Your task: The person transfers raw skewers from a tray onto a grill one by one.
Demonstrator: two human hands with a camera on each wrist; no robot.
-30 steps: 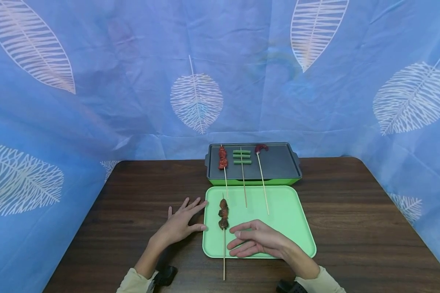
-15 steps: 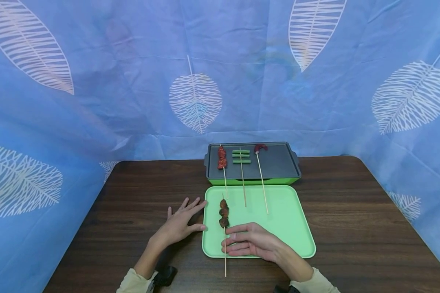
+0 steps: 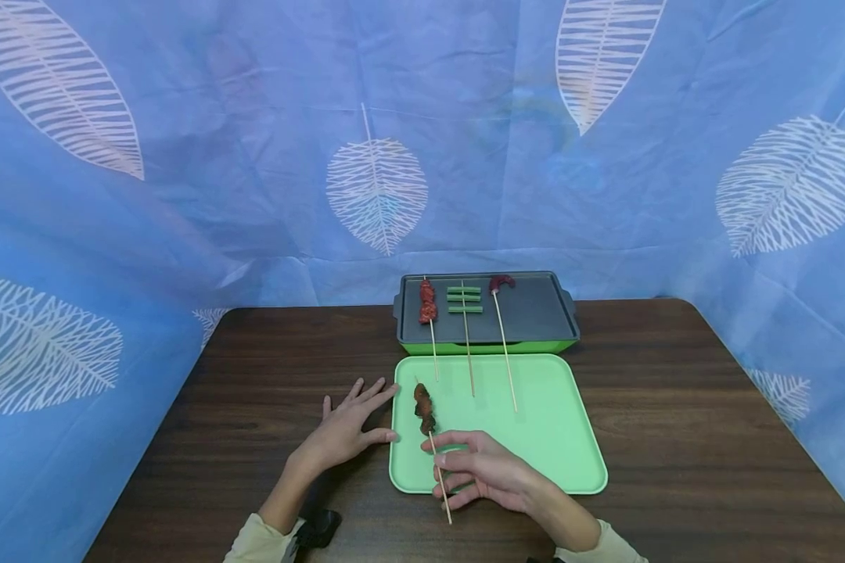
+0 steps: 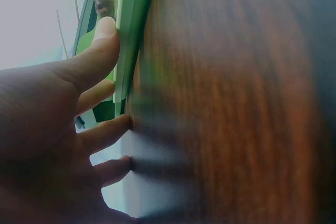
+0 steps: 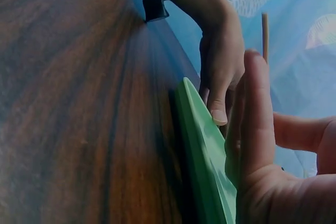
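My right hand (image 3: 484, 473) pinches the wooden stick of a brown meat skewer (image 3: 425, 408) over the near left part of the light green tray (image 3: 542, 430). The meat end points away and slightly left, while the stick's lower end comes past the tray's front edge. In the right wrist view, the tip of the skewer's stick (image 5: 265, 38) pokes up beyond the fingers. My left hand (image 3: 346, 435) lies spread at the tray's left side. Its thumb (image 4: 100, 51) is against the tray rim in the left wrist view, its other fingertips down by the table.
Behind the tray stands a green grill with a dark plate (image 3: 538, 313). Across it lie a red meat skewer (image 3: 428, 301), a green vegetable skewer (image 3: 465, 299) and a dark red curled skewer (image 3: 501, 283), their sticks reaching over the tray. A blue leaf-patterned cloth (image 3: 465, 195) hangs behind the table (image 3: 676, 407).
My right hand has moved left to the brown skewer and taken its stick between thumb and fingers. The skewer has swung from upright in view to slanted. The left hand has stayed put.
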